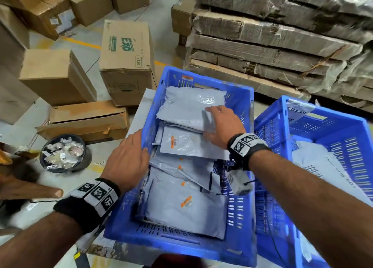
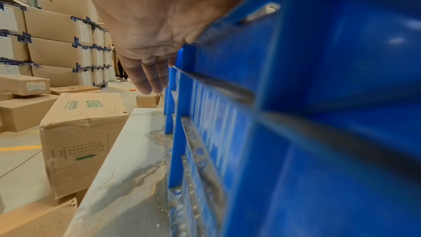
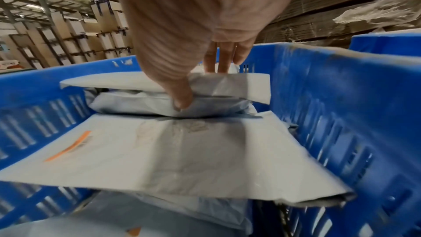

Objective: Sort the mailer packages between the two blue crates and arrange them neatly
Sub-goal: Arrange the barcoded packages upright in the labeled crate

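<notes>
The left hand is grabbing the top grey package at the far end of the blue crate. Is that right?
No, it is the right hand that grabs the package at the far end of the crate; the right wrist view shows it pinching the package's near edge. The left hand only rests on the crate's left wall.

Both palms down, reaching out ahead of me.
My left hand (image 1: 127,162) lies flat, fingers straight and together; my right hand (image 1: 221,126) pinches the top mailer (image 1: 189,106), fingers over it, thumb at its near edge.
</notes>
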A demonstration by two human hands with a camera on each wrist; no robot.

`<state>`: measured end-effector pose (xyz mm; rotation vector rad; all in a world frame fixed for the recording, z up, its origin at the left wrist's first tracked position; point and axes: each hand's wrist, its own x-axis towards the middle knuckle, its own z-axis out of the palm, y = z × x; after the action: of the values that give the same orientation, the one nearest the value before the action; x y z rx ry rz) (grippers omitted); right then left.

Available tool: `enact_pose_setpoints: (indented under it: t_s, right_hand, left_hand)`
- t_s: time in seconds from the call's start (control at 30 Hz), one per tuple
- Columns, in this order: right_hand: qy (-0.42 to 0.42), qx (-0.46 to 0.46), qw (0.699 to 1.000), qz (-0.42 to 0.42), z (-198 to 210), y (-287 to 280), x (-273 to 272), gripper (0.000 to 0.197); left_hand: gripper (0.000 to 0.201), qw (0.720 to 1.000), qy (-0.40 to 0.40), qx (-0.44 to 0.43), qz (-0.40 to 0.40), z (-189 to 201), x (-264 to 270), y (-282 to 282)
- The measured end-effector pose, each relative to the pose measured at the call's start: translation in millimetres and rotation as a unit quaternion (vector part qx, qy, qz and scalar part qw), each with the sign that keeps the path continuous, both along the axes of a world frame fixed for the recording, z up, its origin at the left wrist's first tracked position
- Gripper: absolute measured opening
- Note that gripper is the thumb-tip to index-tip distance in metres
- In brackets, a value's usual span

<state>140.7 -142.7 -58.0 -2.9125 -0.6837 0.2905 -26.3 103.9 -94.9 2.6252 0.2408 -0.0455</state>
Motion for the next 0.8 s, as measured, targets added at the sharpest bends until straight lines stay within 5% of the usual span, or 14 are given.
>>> enact_pose_setpoints:
  t_s: [0.27,0.4,0.53,0.7,0.8]
  right_hand:
    - [0.021,0.077,0.996,-0.029,0.2,3.8,9.6,0.025]
    - [0.030,0.171,0.985,-0.025,9.6,-3.3,8.6,0.021]
    - [0.128,0.292,0.947,-0.051,23.0,-8.0,6.8,0.016]
    - [0.294,0.393,0.860,-0.137,39.4,-5.1,-4.3,0.027]
    - [0.353,0.321,0.872,-0.111,36.7,-7.1,-18.1,0.025]
  left_hand:
    - [0.047,1.000,0.001,0.001,0.001,-1.0,-0.1,1.2]
    - [0.046,1.000,-0.001,-0.001,-0.002,-1.2,-0.3,1.8]
    - [0.046,1.000,-0.001,0.003,0.001,1.1,-1.4,1.7]
    - [0.044,1.000,-0.005,0.005,-0.001,1.6,0.2,0.3]
    - [0.045,1.000,-0.003,0.010,0.000,2.6,-0.2,0.2]
